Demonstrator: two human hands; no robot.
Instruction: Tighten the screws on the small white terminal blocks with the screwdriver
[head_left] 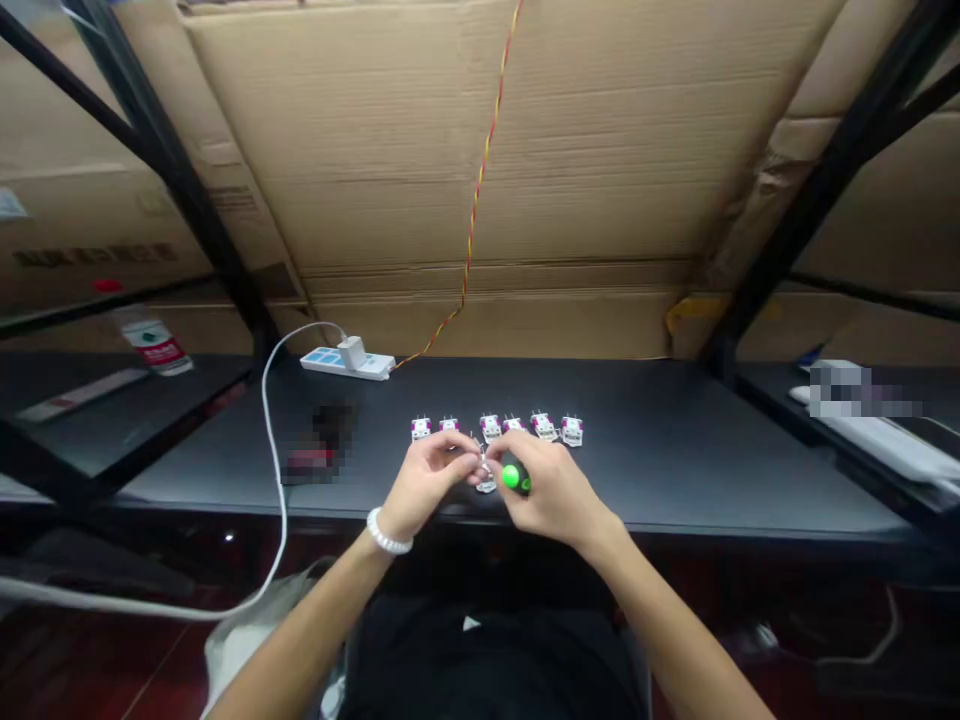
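My left hand (pixel 425 482), with a white beaded bracelet (pixel 389 532) at its wrist, is closed in a pinch near the table's front edge. Thumb and fingertips meet at a small white part (pixel 484 458), too small to make out well. My right hand (pixel 553 487) is closed beside it, around a screwdriver (pixel 515 476) whose black and green handle shows nearly end-on; its tip is hidden. Just below the fingertips lies a white piece (pixel 487 487), partly covered. Behind my hands sit several small white and purple modules with thin prongs, among them one at the right (pixel 572 431) and one at the left (pixel 421 428).
A white power strip (pixel 375 366) with a plugged-in charger (pixel 352 351) stands at the back left of the black table (pixel 675 450). Its white cable (pixel 265 420) hangs over the front edge. Black shelf posts flank both sides; a bottle (pixel 156 342) is at far left.
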